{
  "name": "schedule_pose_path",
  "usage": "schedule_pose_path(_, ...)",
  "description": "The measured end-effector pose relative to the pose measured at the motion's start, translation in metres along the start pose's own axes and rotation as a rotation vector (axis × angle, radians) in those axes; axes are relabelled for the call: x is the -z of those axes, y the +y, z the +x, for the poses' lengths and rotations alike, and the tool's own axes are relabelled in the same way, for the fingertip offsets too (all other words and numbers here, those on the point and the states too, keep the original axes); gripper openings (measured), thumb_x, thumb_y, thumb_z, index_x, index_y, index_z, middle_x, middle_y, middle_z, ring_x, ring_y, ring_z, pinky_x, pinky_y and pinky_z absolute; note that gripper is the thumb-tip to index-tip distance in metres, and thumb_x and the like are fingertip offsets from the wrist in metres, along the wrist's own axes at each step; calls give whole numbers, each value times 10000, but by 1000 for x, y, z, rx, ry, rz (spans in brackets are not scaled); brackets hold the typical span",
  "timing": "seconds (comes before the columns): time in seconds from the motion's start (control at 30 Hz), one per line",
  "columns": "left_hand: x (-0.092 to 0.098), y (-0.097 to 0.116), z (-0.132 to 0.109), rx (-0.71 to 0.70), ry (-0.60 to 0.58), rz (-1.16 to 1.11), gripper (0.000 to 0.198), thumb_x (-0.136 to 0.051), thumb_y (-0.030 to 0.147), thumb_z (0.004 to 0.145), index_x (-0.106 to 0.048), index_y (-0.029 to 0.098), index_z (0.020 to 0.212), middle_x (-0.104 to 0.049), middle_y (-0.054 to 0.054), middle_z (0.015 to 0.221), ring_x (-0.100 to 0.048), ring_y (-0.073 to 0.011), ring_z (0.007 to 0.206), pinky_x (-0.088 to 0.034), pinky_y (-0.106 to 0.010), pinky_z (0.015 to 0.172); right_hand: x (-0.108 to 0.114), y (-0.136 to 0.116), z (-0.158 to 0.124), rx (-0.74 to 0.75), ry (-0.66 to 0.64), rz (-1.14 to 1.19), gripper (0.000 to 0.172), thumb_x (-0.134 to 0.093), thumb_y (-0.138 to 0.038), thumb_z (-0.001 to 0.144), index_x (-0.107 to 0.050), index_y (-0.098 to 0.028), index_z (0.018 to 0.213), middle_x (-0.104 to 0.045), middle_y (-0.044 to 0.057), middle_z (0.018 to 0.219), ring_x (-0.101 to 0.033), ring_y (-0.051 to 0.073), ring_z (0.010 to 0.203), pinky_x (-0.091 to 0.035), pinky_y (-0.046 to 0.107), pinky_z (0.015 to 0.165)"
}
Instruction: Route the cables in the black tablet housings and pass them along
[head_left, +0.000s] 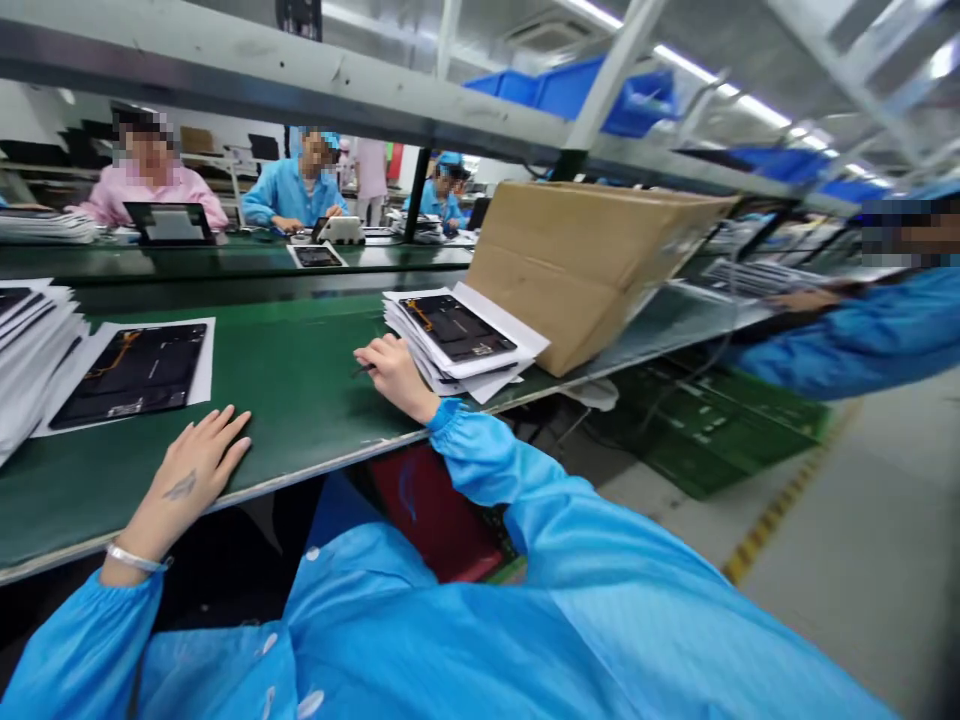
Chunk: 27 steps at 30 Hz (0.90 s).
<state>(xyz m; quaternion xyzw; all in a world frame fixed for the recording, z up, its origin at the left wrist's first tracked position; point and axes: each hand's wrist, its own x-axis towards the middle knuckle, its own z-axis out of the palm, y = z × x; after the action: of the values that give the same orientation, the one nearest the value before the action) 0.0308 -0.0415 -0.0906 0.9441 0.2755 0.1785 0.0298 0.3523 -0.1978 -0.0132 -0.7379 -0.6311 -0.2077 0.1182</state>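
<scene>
1. Green worktop (pixel 300 390): middle bare from near edge to far edge; passage open.
2. Left: black panel on white sheet (pixel 131 372); stacked white sheets (pixel 30 345) at left edge.
3. Right: stack of white sheets topped by black panel (pixel 457 335); brown cardboard box (pixel 577 270) just beside it.

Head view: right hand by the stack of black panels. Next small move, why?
Probably slide the right hand onto the stack of black panels on white sheets: it lies at the stack's near edge, curled on a thin dark tool, while the left hand rests flat, open, on the green mat.
</scene>
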Motion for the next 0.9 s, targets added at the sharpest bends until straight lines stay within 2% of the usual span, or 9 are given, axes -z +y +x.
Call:
schedule_pose_path(0.13, -5, -2, 2, -30, 31, 45, 591, -238, 448, 1017, -548, 169, 1437, -495, -142, 1531, -407, -353, 1463, -341, -573, 1188, 45, 74, -42, -125, -12, -122, 330, -614, -385, 969, -616, -173, 1223, -636, 86, 1242, -639, 214, 1082, -556, 439, 935)
schedule_pose_path(0.2, -8, -5, 2, -47, 33, 57, 592, -233, 449, 1016, -545, 179, 1441, -488, -142, 1536, -411, -360, 1460, -345, -577, 1183, 64, 107, -52, -88, -87, -132, 137, -603, -209, 933, -691, -144, 1014, -690, 85, 1012, -622, 196, 955, -525, 370, 868)
schedule_pose_path(0.27, -12, -9, 2, -63, 31, 59, 598, -237, 462, 1009, -545, 190, 1444, -488, -135, 1537, -420, -360, 1454, -352, -577, 1179, 74, 128, -56, -6, -179, -126, 164, -586, -72, 833, -713, -160, 888, -690, 65, 855, -582, 183, 858, -476, 313, 793)
schedule_pose_path(0.37, -18, -14, 1, -79, 45, 55, 619, -236, 488, 992, -568, 198, 1427, -521, -120, 1512, -438, -353, 1444, -369, -569, 1170, 75, 138, -55, 101, -265, -143, 262, -544, -9, 748, -705, -178, 868, -678, 55, 821, -527, 186, 827, -408, 295, 747)
schedule_pose_path(0.5, -21, -13, -3, -76, 78, 43, 630, -226, 510, 972, -576, 240, 1422, -517, -74, 1517, -431, -310, 1457, -359, -540, 1188, 69, 137, -57, 188, -297, -184, 261, -474, -13, 795, -664, -174, 873, -651, 83, 856, -476, 206, 843, -355, 318, 750)
schedule_pose_path(0.6, -22, -12, -7, -16, 94, -4, 607, -221, 546, 951, -529, 381, 1447, -477, 40, 1535, -417, -254, 1469, -337, -505, 1215, 71, 143, -59, 230, -308, -192, 278, -437, -10, 804, -649, -178, 871, -633, 90, 861, -462, 220, 849, -340, 328, 753)
schedule_pose_path(0.77, -30, -23, -14, -19, 59, -138, 568, -323, 560, 897, -256, 659, 1452, -251, 324, 1521, -322, -193, 1509, -230, -464, 1268, 69, 156, -53, 238, -313, -180, 327, -415, 0, 802, -657, -181, 926, -631, 102, 906, -475, 235, 892, -356, 336, 779)
schedule_pose_path(0.83, -33, -26, -16, 0, 53, -170, 572, -322, 556, 883, -201, 720, 1417, -208, 406, 1478, -291, -171, 1519, -201, -431, 1276, 66, 157, -53, 244, -332, -167, 314, -433, -10, 808, -662, -184, 932, -638, 98, 915, -483, 233, 893, -366, 334, 784)
schedule_pose_path(0.9, -34, -25, -17, 32, 58, -192, 567, -318, 577, 875, -200, 732, 1408, -190, 427, 1469, -291, -176, 1520, -197, -416, 1271, 63, 155, -55, 251, -353, -156, 280, -471, -41, 824, -665, -183, 967, -650, 95, 945, -492, 233, 902, -375, 333, 790)
